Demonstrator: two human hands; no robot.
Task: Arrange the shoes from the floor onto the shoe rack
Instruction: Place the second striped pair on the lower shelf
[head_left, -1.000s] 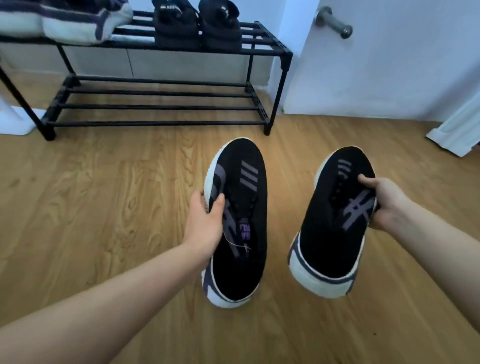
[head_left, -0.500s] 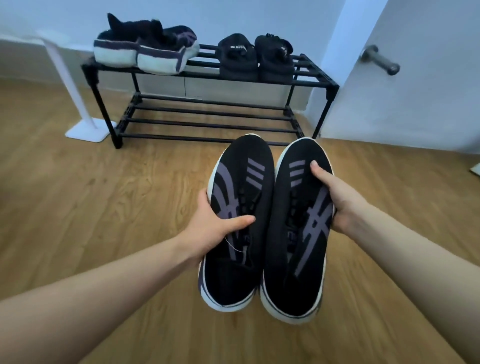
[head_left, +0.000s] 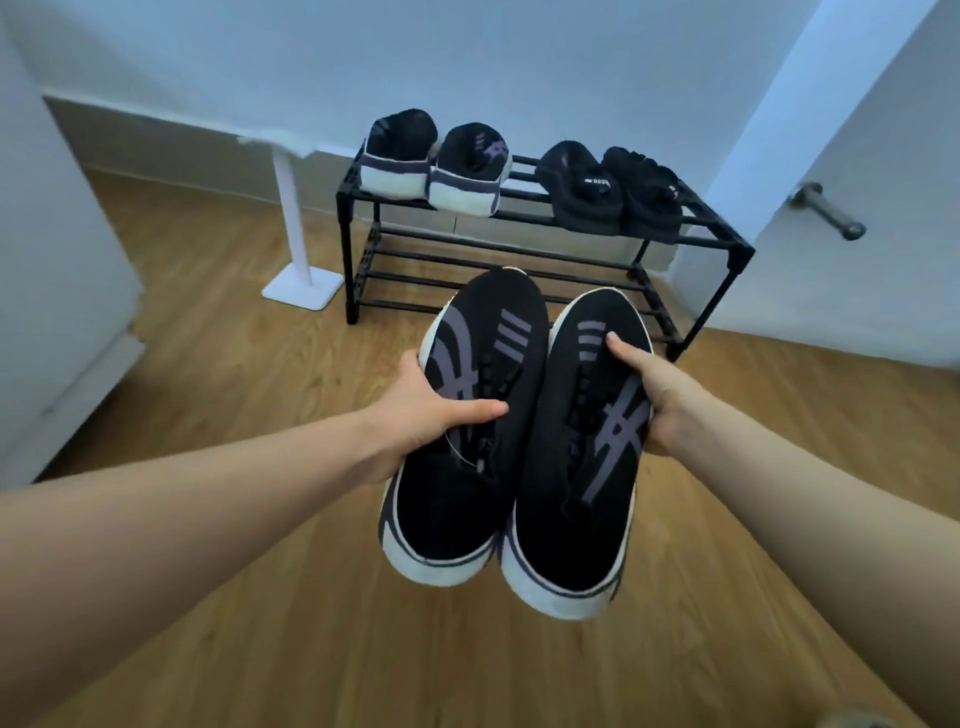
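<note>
— What did the head camera show of the hands?

— The left hand (head_left: 423, 410) was closed around the left sneaker (head_left: 467, 415), thumb across the laces. The right hand (head_left: 657, 400) gripped the right sneaker (head_left: 582, 457) along its outer edge. Both sneakers were black with purple stripes and white soles, held side by side and touching, toes pointing at the shoe rack (head_left: 519, 244), above the wooden floor (head_left: 234, 338).

— And what was on the rack?

— The top shelf held a matching pair of sneakers (head_left: 434, 161) at the left end, heels outward, and a pair of black sandals (head_left: 613, 189) to the right of them. The two lower shelves were bare bars. A white stand (head_left: 296, 234) stood just beside the rack's left end.
</note>
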